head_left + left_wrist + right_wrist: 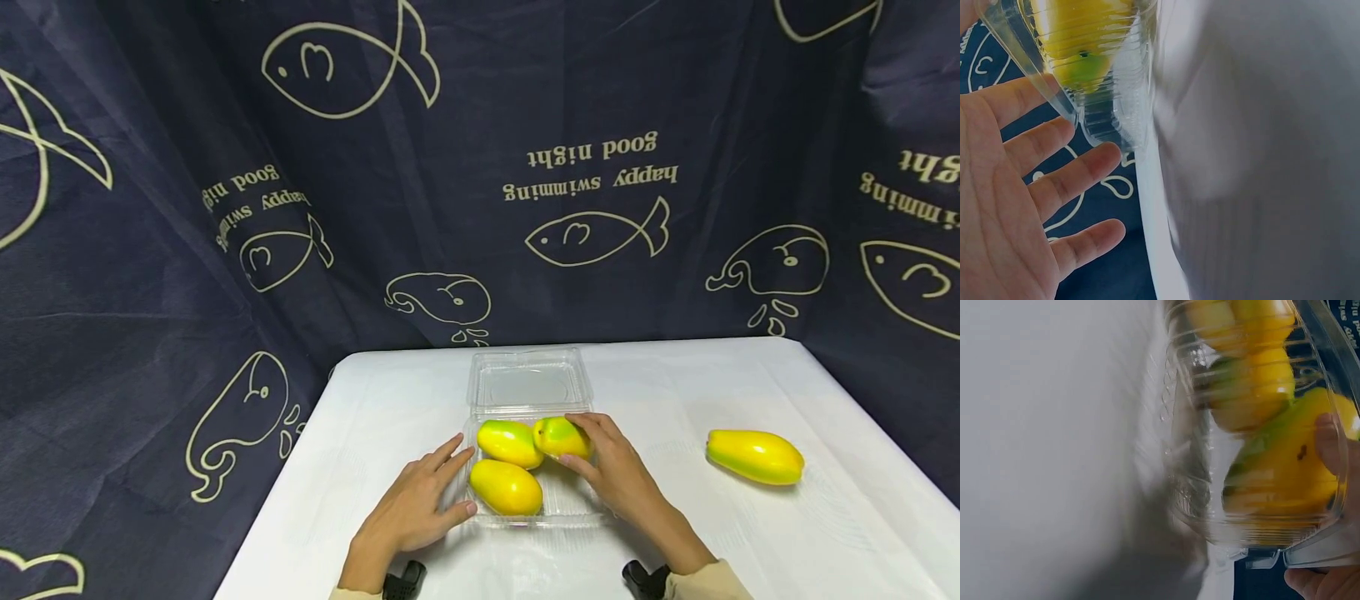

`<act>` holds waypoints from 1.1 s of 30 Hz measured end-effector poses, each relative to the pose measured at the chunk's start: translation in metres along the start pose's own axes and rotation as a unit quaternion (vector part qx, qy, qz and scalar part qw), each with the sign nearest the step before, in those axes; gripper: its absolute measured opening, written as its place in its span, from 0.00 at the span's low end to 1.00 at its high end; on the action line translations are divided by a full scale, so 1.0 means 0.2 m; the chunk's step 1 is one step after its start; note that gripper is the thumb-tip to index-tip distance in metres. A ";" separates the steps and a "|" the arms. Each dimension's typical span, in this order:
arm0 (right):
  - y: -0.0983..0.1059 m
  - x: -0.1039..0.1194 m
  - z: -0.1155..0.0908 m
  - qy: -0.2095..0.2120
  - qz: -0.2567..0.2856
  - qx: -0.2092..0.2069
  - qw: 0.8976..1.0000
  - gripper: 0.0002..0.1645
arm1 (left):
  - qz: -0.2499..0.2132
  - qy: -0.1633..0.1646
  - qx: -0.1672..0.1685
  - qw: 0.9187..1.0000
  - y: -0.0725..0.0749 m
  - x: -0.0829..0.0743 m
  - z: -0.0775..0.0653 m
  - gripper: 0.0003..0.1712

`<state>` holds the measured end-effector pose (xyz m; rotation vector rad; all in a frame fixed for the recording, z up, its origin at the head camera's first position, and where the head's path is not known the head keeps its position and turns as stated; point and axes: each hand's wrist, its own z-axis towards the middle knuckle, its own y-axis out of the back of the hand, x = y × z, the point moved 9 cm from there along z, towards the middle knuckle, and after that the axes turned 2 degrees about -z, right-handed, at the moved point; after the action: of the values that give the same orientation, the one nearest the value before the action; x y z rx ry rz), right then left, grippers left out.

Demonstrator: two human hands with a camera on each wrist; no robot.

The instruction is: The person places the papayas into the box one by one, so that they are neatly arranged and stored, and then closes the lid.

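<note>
A clear plastic clamshell box (573, 500) lies opened on the table, its lid (532, 383) folded back on the far side. Two yellow-green papayas, one at the back left (508, 442) and one at the front left (507, 488), sit in its base. My right hand (618, 471) holds a third papaya (562, 437) at the back right of the base, thumb on its near side and fingers over the far side. My left hand (416, 504) is beside the box's left wall, fingers spread and straight, fingertips right at the rim; the left wrist view shows its palm (997, 206) with nothing in it.
Another papaya (754, 457) lies on the white-covered table (675, 383) to the right of the box. A dark blue curtain (480, 167) with fish and whale drawings hangs behind the table and along its sides.
</note>
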<state>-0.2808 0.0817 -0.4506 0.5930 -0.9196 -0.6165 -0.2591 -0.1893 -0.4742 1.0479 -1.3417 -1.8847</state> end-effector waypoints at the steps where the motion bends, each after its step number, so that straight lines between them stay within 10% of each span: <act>1: 0.00 0.00 0.00 -0.001 0.000 0.004 1.000 0.38 | 0.001 0.000 0.000 1.000 0.00 0.00 0.00 0.43; 33: 0.02 0.03 0.00 0.003 -0.032 0.000 0.999 0.43 | -0.003 0.001 -0.001 1.000 0.01 -0.01 -0.01 0.43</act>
<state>-0.2768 0.0804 -0.4439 0.6249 -0.8968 -0.6712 -0.2562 -0.1894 -0.4726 1.0526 -1.3385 -1.8879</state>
